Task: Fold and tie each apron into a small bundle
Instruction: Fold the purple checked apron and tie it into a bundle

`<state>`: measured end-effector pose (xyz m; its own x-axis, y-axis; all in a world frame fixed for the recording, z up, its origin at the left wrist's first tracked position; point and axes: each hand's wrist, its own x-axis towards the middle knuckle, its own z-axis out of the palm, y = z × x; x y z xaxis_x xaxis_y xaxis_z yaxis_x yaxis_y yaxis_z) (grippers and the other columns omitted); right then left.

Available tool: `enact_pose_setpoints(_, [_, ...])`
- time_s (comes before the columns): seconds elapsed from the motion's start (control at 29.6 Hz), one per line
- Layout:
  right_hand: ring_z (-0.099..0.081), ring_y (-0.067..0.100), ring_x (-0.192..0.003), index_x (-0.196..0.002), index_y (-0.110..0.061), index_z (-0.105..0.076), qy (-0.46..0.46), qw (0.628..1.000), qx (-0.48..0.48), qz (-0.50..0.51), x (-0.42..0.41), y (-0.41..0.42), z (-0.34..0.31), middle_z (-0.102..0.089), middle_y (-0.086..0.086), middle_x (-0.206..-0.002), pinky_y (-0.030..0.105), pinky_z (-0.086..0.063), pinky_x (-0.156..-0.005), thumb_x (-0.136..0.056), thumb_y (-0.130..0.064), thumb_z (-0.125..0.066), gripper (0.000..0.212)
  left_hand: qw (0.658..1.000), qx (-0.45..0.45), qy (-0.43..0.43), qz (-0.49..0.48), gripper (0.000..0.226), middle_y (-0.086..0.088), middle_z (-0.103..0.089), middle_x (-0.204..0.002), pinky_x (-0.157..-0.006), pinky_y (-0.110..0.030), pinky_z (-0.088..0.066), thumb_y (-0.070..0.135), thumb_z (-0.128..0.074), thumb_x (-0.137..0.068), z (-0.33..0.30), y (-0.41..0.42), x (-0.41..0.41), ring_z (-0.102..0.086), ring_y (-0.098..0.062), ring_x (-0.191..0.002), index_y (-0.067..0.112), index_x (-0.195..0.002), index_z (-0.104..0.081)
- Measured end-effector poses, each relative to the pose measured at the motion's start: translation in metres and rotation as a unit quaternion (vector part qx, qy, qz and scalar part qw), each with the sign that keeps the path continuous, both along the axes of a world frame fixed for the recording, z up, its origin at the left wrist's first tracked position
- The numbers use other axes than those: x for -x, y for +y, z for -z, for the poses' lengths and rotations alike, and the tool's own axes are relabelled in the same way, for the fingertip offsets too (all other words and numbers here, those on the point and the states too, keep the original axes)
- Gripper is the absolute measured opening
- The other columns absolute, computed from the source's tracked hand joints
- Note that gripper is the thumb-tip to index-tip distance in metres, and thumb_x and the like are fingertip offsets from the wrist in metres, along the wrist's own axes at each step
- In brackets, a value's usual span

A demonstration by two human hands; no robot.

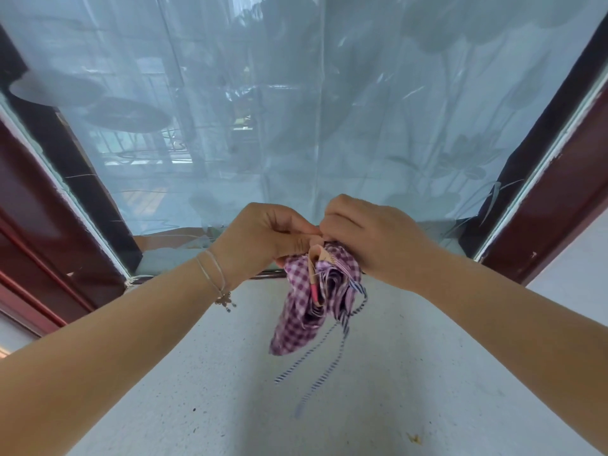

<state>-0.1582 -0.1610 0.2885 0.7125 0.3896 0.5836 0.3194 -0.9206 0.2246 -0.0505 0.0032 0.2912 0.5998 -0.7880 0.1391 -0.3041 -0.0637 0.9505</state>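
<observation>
Both your left hand (263, 235) and right hand (365, 235) pinch the top of the checked apron (306, 304), held above the sill (296, 406) so its striped ties (329, 357) dangle free for knotting.

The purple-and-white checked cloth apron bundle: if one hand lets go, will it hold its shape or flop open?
The purple-and-white checked cloth apron bundle probably flops: its lower folds already sag below the left hand and right hand. The thin striped ties dangle loose, so it looks untied and light.
</observation>
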Motion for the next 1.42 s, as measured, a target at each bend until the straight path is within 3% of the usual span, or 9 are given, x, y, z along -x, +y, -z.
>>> enact_pose_setpoints(0.14, [-0.046,0.015,-0.065,-0.088,-0.008,-0.059,-0.019,0.999,-0.005,-0.035,0.001,0.0,0.001,-0.054,0.006,-0.086,0.02,-0.028,-0.054,-0.088,-0.009,-0.055,0.005,0.998,-0.043,0.004,0.04,0.008,0.002,-0.073,-0.07,-0.067,-0.019,-0.055,0.01,-0.074,-0.071,-0.012,0.002,0.003,-0.068,-0.007,-0.067,0.015,-0.077,-0.075])
enact_pose_setpoints(0.24, [-0.042,0.015,-0.054,-0.087,-0.014,-0.052,0.04,0.995,-0.095,-0.009,-0.001,0.002,0.005,-0.043,-0.005,-0.087,0.021,-0.031,-0.046,-0.09,-0.016,-0.05,0.003,0.992,-0.055,-0.114,0.02,0.015,0.006,-0.071,-0.07,-0.065,-0.01,-0.048,0.005,-0.072,-0.079,-0.011,-0.001,0.002,-0.065,0.002,-0.066,0.019,-0.078,-0.074])
enact_pose_setpoints(0.37, [-0.04,0.002,-0.063,-0.076,-0.03,-0.041,0.196,0.895,-0.399,0.047,-0.006,0.008,0.005,-0.042,-0.013,-0.073,0.021,-0.032,-0.062,-0.102,-0.028,-0.04,0.026,0.869,0.008,-0.493,-0.036,0.022,0.003,-0.06,-0.067,-0.058,-0.026,-0.044,0.028,-0.056,-0.082,0.0,-0.002,-0.001,-0.052,-0.011,-0.065,0.015,-0.075,-0.072])
enact_pose_setpoints(0.47, [-0.051,0.002,-0.07,-0.087,-0.028,-0.058,0.276,0.794,-0.541,-0.007,-0.006,0.002,0.002,-0.057,-0.014,-0.076,0.022,-0.04,-0.071,-0.097,-0.044,-0.038,0.028,0.819,0.053,-0.569,-0.059,0.026,-0.003,-0.058,-0.066,-0.056,-0.029,-0.038,0.023,-0.054,-0.087,0.003,-0.001,0.004,-0.049,-0.019,-0.064,0.009,-0.073,-0.071])
enact_pose_setpoints(0.64, [-0.065,0.008,-0.085,-0.092,-0.022,-0.069,0.359,0.769,-0.528,-0.032,-0.003,-0.008,-0.005,-0.07,-0.006,-0.087,0.023,-0.049,-0.084,-0.079,-0.042,-0.057,0.027,0.769,0.047,-0.631,-0.085,0.019,-0.004,-0.056,-0.068,-0.048,-0.034,-0.039,0.018,-0.06,-0.088,0.004,0.007,0.008,-0.049,-0.022,-0.067,0.01,-0.073,-0.068])
enact_pose_setpoints(0.81, [-0.06,0.006,-0.071,-0.081,-0.026,-0.064,0.349,0.839,-0.418,0.013,-0.005,-0.005,-0.011,-0.067,-0.008,-0.076,0.02,-0.044,-0.069,-0.083,-0.04,-0.062,0.014,0.713,0.053,-0.697,-0.05,0.018,-0.005,-0.061,-0.072,-0.049,-0.038,-0.043,0.008,-0.06,-0.09,0.009,0.008,0.004,-0.057,-0.026,-0.069,0.011,-0.073,-0.068])
enact_pose_setpoints(1.05, [-0.041,0.011,-0.058,-0.067,-0.016,-0.053,0.137,0.98,-0.143,-0.001,-0.009,0.0,-0.013,-0.04,-0.008,-0.066,0.025,-0.032,-0.051,-0.095,-0.038,-0.046,0.036,0.741,0.065,-0.668,-0.033,0.022,-0.004,-0.064,-0.074,-0.051,-0.038,-0.044,0.01,-0.057,-0.091,0.006,0.006,-0.011,-0.057,-0.026,-0.07,0.01,-0.071,-0.066])
enact_pose_setpoints(1.22, [-0.031,0.009,-0.057,-0.067,-0.022,-0.038,0.101,0.98,-0.17,-0.025,-0.013,0.002,-0.014,-0.03,-0.013,-0.064,0.02,-0.021,-0.051,-0.096,-0.028,-0.044,0.03,0.76,0.077,-0.645,0.004,0.039,-0.003,-0.063,-0.076,-0.053,-0.036,-0.041,0.025,-0.04,-0.099,-0.002,0.0,-0.025,-0.05,-0.024,-0.072,0.01,-0.071,-0.063])
enact_pose_setpoints(1.42, [-0.034,0.005,-0.057,-0.066,-0.019,-0.037,0.123,0.946,-0.294,-0.053,-0.008,0.004,-0.01,-0.033,-0.012,-0.063,0.016,-0.026,-0.054,-0.095,-0.023,-0.047,0.032,0.757,0.135,-0.639,0.035,0.009,-0.004,-0.064,-0.078,-0.055,-0.033,-0.041,0.015,-0.056,-0.092,-0.002,0.003,-0.028,-0.051,-0.022,-0.071,0.018,-0.084,-0.056])
